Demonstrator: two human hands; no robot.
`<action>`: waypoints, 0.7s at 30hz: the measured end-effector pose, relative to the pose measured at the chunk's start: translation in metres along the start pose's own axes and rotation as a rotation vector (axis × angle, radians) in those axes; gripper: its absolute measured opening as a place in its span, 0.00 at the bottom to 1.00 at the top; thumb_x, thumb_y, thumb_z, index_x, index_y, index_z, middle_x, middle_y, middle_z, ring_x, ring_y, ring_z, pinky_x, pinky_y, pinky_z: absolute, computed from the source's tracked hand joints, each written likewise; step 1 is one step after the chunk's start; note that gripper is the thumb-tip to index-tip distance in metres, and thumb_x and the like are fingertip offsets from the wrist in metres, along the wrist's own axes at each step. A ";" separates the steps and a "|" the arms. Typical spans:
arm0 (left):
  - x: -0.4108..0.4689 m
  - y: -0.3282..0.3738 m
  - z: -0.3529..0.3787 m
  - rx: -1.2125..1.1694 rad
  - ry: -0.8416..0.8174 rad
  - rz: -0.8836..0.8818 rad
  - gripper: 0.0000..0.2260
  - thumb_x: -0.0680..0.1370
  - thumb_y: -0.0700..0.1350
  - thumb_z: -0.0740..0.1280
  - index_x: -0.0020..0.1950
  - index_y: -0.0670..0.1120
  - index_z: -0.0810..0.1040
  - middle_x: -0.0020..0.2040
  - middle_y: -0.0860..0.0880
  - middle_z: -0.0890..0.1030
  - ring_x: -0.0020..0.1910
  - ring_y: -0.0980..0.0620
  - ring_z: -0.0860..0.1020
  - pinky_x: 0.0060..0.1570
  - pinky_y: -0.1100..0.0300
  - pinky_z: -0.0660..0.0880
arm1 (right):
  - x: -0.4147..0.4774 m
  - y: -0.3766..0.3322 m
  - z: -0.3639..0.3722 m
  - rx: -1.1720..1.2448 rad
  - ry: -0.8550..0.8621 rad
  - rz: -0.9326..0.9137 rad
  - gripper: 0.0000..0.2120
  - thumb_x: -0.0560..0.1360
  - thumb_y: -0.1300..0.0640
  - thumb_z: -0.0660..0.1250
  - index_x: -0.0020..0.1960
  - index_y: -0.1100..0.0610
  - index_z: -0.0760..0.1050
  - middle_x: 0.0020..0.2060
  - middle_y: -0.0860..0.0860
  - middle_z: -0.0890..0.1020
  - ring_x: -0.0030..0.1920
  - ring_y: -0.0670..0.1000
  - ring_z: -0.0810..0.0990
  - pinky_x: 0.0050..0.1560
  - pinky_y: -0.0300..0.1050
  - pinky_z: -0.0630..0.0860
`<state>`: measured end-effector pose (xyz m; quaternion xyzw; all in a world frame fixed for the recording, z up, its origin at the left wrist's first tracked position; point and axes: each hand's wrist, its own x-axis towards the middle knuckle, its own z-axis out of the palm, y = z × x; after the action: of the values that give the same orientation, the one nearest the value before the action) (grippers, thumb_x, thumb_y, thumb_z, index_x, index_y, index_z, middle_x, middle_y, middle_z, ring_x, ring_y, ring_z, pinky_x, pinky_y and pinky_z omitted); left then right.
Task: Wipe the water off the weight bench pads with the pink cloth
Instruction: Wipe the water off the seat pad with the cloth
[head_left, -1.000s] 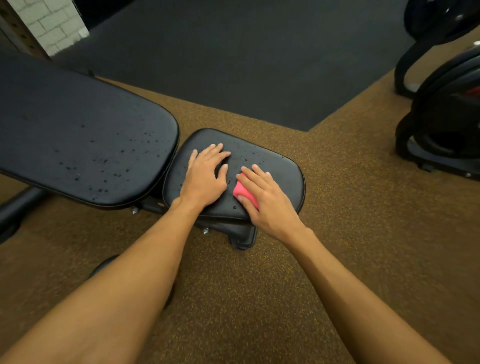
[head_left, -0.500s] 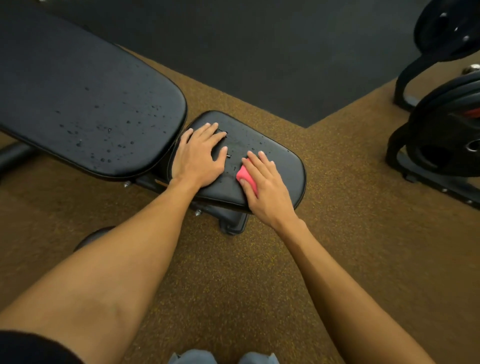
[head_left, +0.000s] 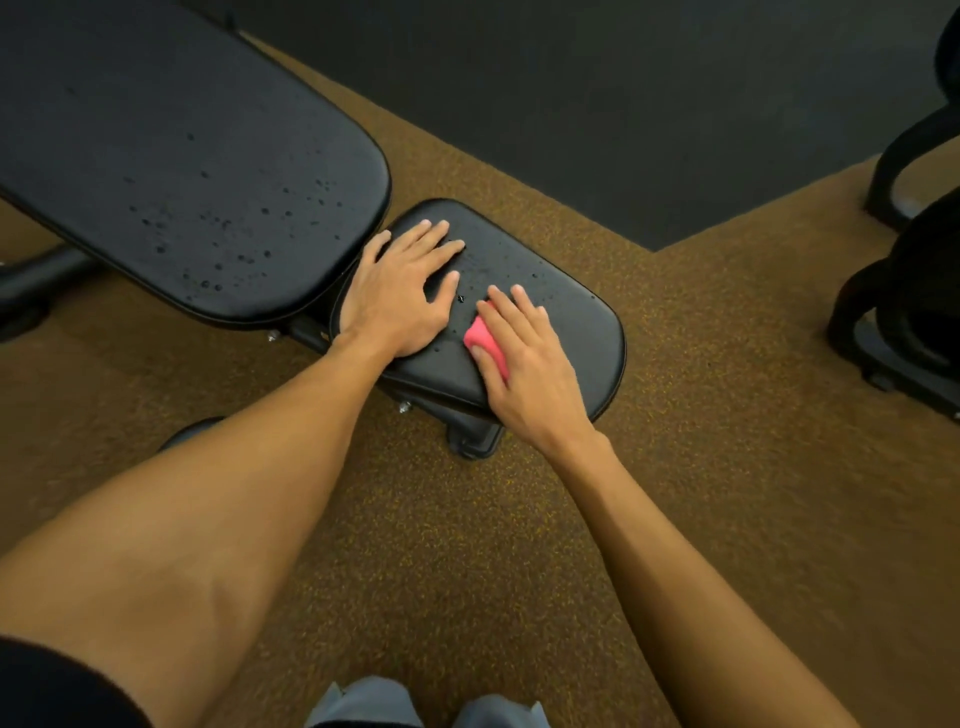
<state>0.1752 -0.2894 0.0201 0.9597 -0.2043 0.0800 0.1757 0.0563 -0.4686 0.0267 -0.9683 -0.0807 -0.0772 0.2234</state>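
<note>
Cloth mid-frame on seat pad, barely shifted | right grip flat, pressing it | left grip flat, empty, on pad | drops remain; back pad upper left unwiped

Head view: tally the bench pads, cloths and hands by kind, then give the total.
Bench pads: 2 (back pad, seat pad)
Pink cloth: 1
Hands: 2 (left hand, right hand)
Total: 5
</note>
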 end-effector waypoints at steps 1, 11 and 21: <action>0.000 0.000 0.000 0.000 0.001 0.003 0.23 0.85 0.58 0.56 0.79 0.56 0.71 0.82 0.56 0.66 0.82 0.59 0.58 0.82 0.49 0.51 | -0.004 0.001 -0.002 0.012 -0.027 -0.056 0.26 0.87 0.47 0.59 0.81 0.57 0.68 0.82 0.53 0.66 0.85 0.54 0.56 0.85 0.57 0.52; 0.002 0.000 0.003 0.007 0.004 -0.004 0.23 0.85 0.58 0.56 0.79 0.57 0.71 0.82 0.57 0.66 0.82 0.60 0.58 0.82 0.49 0.52 | 0.006 0.018 -0.007 -0.015 0.024 0.081 0.26 0.87 0.46 0.58 0.82 0.57 0.67 0.83 0.51 0.65 0.86 0.53 0.54 0.85 0.58 0.54; 0.002 -0.001 0.004 0.011 0.011 -0.013 0.23 0.85 0.58 0.55 0.79 0.57 0.72 0.82 0.57 0.66 0.82 0.60 0.59 0.82 0.49 0.52 | -0.012 0.031 -0.018 -0.002 -0.045 -0.117 0.26 0.87 0.47 0.61 0.82 0.56 0.68 0.82 0.50 0.67 0.86 0.51 0.55 0.85 0.55 0.54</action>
<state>0.1782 -0.2906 0.0163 0.9615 -0.1967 0.0855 0.1719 0.0484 -0.5060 0.0273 -0.9636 -0.1424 -0.0682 0.2159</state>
